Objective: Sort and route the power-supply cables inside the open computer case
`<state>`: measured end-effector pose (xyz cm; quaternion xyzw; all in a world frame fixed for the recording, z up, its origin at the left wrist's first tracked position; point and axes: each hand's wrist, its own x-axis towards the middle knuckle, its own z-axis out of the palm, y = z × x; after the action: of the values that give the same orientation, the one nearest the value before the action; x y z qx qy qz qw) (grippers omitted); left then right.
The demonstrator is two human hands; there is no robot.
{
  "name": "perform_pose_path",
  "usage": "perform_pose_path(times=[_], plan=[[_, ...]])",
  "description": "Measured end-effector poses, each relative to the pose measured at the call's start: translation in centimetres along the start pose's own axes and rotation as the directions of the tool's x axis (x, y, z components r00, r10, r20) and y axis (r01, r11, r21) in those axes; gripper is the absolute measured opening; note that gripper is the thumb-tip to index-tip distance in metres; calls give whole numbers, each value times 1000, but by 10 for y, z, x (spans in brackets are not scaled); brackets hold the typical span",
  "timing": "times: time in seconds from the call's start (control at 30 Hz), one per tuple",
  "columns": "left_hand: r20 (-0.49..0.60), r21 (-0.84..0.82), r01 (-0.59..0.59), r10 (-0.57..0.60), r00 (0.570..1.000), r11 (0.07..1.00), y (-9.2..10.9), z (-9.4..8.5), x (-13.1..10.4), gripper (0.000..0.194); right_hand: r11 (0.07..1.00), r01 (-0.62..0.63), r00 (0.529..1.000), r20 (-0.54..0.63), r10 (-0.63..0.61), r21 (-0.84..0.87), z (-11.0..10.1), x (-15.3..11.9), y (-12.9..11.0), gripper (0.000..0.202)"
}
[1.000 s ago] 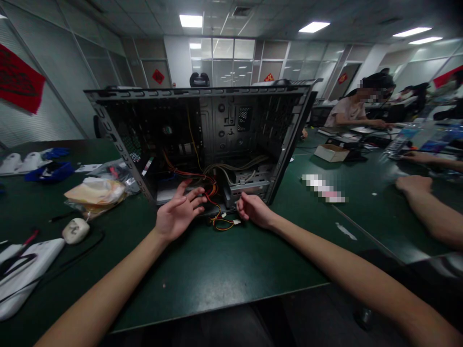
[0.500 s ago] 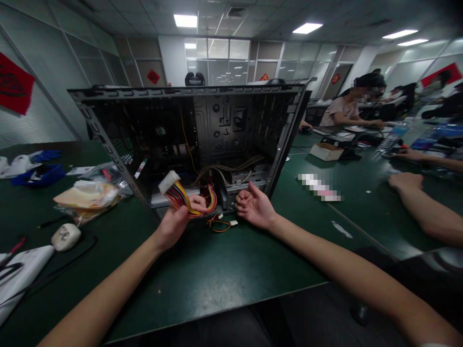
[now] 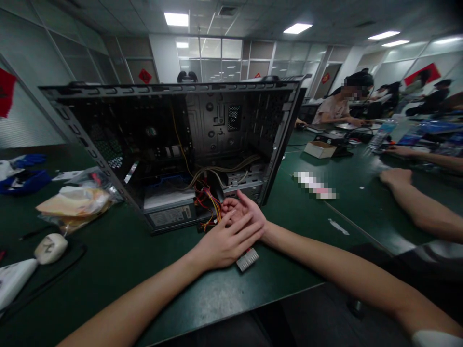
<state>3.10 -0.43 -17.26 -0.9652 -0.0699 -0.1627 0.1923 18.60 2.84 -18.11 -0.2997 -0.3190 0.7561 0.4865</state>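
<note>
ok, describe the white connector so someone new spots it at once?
Find the big open computer case on the green table. In front of it, the person's left hand is spread palm down; the white connector shows just past that hand, toward the near table edge. It's a wide, ridged block, unlike the thin coloured wires by the case.

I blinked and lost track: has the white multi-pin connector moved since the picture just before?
Yes: judged against the computer case, the white multi-pin connector has moved right and closer to the front edge of the table.
</note>
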Motion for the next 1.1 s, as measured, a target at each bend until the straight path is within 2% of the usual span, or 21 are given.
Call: perform_pose_path(times=[0.07,0.1,0.13,0.2,0.23,0.27,0.3,0.33,0.37,0.47,0.57,0.73,0.77,0.8,0.9,0.93,0.97,1.0,1.1], plan=[[8,11,43,-43,999,999,1,3,1,51,981,42,998,-48,-51,-189,-1,0,-1,61],[14,12,60,-60,998,998,2,4,1,52,938,75,987,-111,-118,-338,-1,-1,0,62],[19,15,72,-72,997,997,3,4,0,52,861,106,955,-190,-227,-497,0,-3,3,61],[27,30,89,-90,996,996,5,2,-1,52,666,105,833,-301,-464,-738,5,-7,18,48],[28,43,92,-93,995,995,7,0,-1,51,565,80,745,-328,-582,-821,9,-11,29,36],[25,58,95,-96,995,994,9,-1,-1,50,513,61,698,-331,-635,-856,15,-14,42,22],[18,77,99,-100,995,992,11,-3,0,49,384,12,604,-299,-738,-923,22,-18,57,16],[7,96,104,-105,994,990,13,-4,2,48,240,-76,510,-245,-825,-968,29,-22,71,20],[-6,118,114,-114,994,986,16,-4,3,47,131,-165,446,-193,-874,-977,35,-25,83,27],[-47,184,145,-138,989,972,23,-3,6,44,27,-272,388,-135,-912,-962,52,-31,108,34],[-78,242,147,-132,988,959,27,-1,6,42,-22,-373,346,-117,-931,-928,61,-34,113,38],[-113,275,166,-140,984,947,30,2,4,41,-77,-378,374,-75,-925,-923,71,-36,108,37],[-118,281,178,-150,982,943,31,2,4,41,-90,-392,350,-57,-935,-916,73,-36,107,35],[-123,292,187,-158,980,938,32,2,5,41,-97,-412,303,-36,-952,-906,76,-35,107,31],[-128,333,187,-152,980,924,35,2,6,41,-67,-463,91,28,-995,-884,82,-33,108,22],[-126,340,180,-145,981,923,35,2,6,41,-55,-466,38,43,-998,-883,82,-32,108,20],[-126,341,170,-134,983,925,36,2,5,41,-50,-468,6,53,-999,-882,83,-31,109,19],[-124,336,158,-122,985,928,37,2,4,41,-53,-475,-5,63,-998,-878,82,-30,109,19],[-123,306,150,-117,985,940,37,1,2,41,-110,-529,25,114,-993,-842,81,-26,112,19]])
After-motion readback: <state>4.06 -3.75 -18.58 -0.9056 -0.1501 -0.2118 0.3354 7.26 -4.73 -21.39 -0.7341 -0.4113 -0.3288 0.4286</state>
